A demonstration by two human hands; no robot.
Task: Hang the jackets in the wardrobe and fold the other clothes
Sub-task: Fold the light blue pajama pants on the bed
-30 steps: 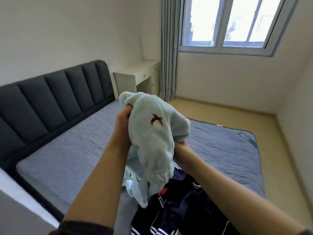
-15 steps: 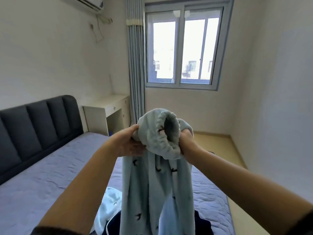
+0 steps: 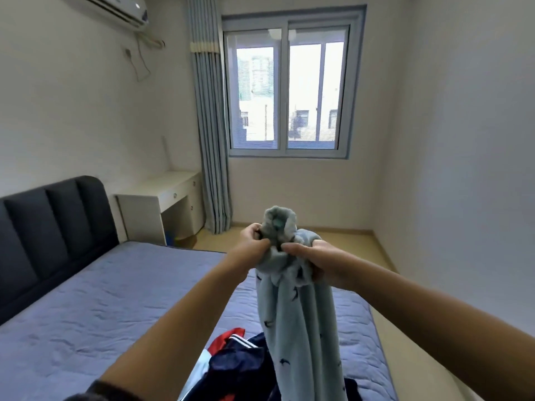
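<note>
Gripping bunched fleece [image 3: 295,308] over bed [image 3: 86,314]: left hand [image 3: 254,241] and right hand [image 3: 315,261], fingers curled tight on it.

A home bedroom: bed [image 3: 86,299], curtain [image 3: 211,140], wall air conditioner [image 3: 115,10].

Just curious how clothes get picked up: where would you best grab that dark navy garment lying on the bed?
Probably the raised fold at its red and white striped trim, reached from above. The navy garment lies crumpled on the mattress, that edge standing clear, while its right part hides behind the light blue garment gripped by the left hand and right hand.
</note>
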